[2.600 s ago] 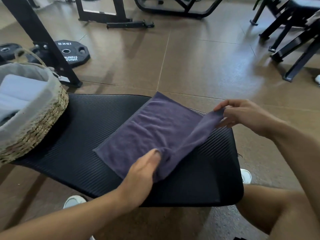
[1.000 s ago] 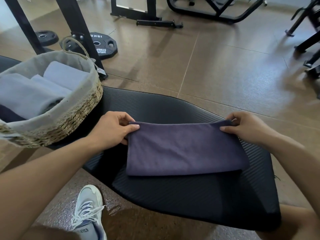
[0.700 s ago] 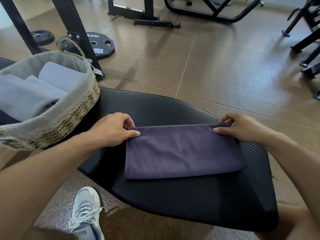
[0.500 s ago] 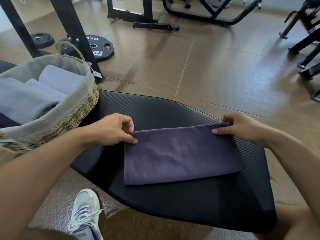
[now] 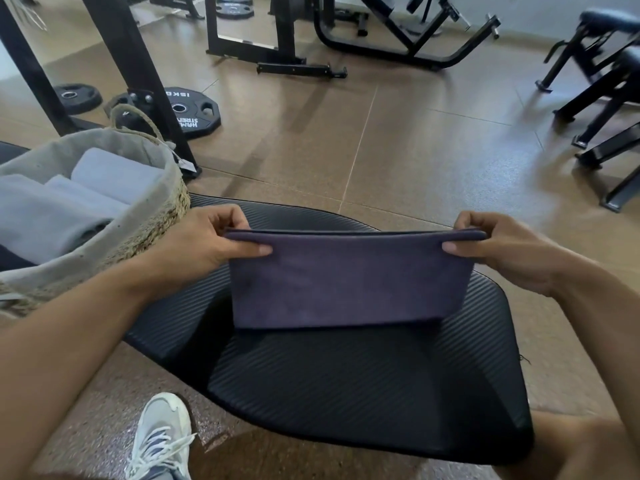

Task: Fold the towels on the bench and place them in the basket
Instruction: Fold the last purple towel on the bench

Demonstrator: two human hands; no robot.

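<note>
At the middle of the bench (image 5: 363, 386), the left hand (image 5: 204, 247) pinches the folded purple towel (image 5: 346, 282) by its 9 o'clock top corner and the right hand (image 5: 502, 251) pinches the 3 o'clock one, while the basket (image 5: 152, 216) of grey towels (image 5: 69, 202) sits at 10 o'clock.

weight plate (image 5: 194, 112), upside-down "15KG", "HAMMER STRENGTH" partly hidden

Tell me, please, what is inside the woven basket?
The woven basket holds light grey folded towels inside its grey liner. Whatever lies beneath them is covered.
</note>
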